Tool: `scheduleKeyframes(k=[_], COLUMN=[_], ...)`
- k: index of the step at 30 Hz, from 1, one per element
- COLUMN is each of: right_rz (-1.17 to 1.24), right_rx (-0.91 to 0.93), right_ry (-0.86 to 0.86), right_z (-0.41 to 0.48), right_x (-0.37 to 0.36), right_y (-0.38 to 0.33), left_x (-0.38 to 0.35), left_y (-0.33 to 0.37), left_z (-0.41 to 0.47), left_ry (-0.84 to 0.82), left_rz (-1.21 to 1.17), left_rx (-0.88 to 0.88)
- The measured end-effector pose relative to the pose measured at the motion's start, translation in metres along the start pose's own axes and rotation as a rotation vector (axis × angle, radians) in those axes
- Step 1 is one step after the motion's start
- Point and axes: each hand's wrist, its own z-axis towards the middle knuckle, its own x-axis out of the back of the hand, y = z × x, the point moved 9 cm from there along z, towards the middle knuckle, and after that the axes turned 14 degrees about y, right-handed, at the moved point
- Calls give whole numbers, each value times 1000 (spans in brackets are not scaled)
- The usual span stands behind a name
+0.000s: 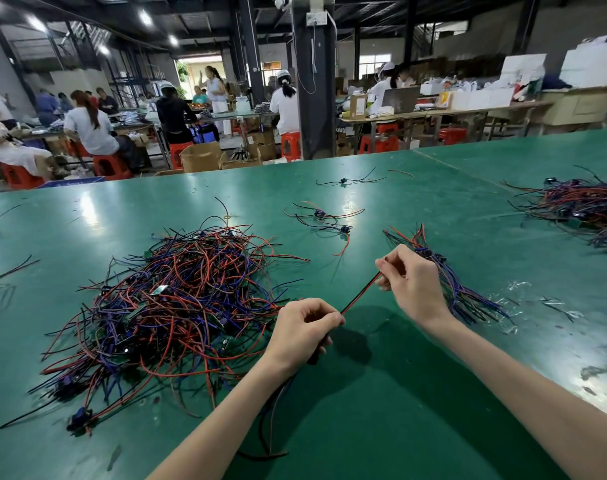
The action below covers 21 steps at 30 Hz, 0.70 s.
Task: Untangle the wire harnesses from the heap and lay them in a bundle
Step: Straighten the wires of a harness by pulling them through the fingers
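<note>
One wire harness (pixel 359 294) is stretched taut between both hands above the green desk (pixel 399 393). The left hand (pixel 304 327) pinches it between thumb and curled fingers, its loose tails trailing under the wrist. The right hand (pixel 409 275) pinches the far end just over the sorted bundle (pixel 464 296). The heap (pixel 177 306) lies to the left. These thin leads look light and limp — prone to snagging in loops — so a hold near the small board, not mid-wire, would likely free each most cleanly.
</note>
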Motion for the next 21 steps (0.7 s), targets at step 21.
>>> scheduleKeyframes(k=[21], right_rz=[939], right_rx=[-1325], right_ry=[-201], right_z=[-38], right_x=[-35], right_y=[31], left_x=[0], left_y=[6], left_z=[-2], left_ry=[-2], left_rz=[12], left_rx=[-30])
